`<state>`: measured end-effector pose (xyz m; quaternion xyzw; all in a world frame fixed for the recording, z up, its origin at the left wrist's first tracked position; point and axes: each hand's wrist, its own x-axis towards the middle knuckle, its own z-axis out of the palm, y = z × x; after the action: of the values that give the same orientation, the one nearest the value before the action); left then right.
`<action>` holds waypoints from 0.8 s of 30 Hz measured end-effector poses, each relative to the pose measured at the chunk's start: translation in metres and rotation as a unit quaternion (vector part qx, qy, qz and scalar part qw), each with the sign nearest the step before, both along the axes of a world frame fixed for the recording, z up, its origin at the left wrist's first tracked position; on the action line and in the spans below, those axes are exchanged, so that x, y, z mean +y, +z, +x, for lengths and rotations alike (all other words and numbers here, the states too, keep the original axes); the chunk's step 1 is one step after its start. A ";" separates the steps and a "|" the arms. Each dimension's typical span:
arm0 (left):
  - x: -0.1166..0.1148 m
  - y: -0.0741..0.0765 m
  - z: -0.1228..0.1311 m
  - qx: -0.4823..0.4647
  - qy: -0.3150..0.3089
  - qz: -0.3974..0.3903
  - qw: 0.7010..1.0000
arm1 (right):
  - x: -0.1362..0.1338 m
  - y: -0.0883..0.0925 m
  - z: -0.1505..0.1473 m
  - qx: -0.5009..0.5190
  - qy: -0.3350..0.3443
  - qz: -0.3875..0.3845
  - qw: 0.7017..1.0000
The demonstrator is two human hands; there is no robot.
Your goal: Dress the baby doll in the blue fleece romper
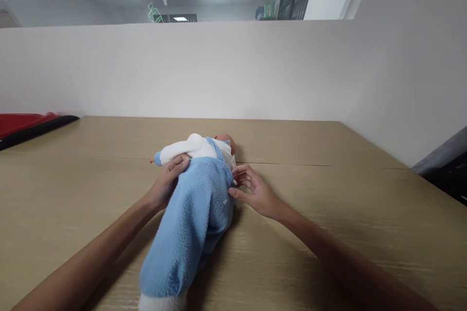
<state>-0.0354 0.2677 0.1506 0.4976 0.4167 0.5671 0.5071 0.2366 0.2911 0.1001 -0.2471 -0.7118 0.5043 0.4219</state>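
A baby doll [204,194] lies on a wooden table, tilted onto its side, with its head at the far end and its legs toward me. It wears fluffy blue dungarees [188,223] over a white long-sleeved top [186,146]. My left hand [173,175] grips the doll's waist on the left, thumb on top and the other fingers partly hidden beneath. On the opposite side, my right hand [253,192] is curled against the dungarees near the bib, its thumb touching the blue cloth. Its fingertips are partly hidden by the doll. The doll's face is turned away.
The wooden tabletop [328,214] meets a low white wall [219,73] at the back. A red object with a black edge [29,124] is at the far left. Something dark with a grey edge [445,165] stands beyond the table's right edge.
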 end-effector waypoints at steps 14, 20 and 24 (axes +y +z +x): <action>0.027 -0.033 -0.022 0.007 0.070 0.031 0.997 | -0.018 -0.006 -0.018 -0.003 -0.009 -0.020 1.000; 0.033 -0.039 -0.024 0.007 0.073 0.036 0.997 | -0.019 -0.004 -0.022 0.014 0.001 -0.045 0.999; 0.035 -0.045 -0.026 0.005 0.075 0.035 0.997 | -0.016 -0.009 -0.024 0.029 0.014 -0.095 0.995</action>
<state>-0.0614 0.3028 0.1059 0.4853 0.4351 0.6154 0.4433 0.2125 0.2746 0.0916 -0.2615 -0.6511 0.5827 0.4100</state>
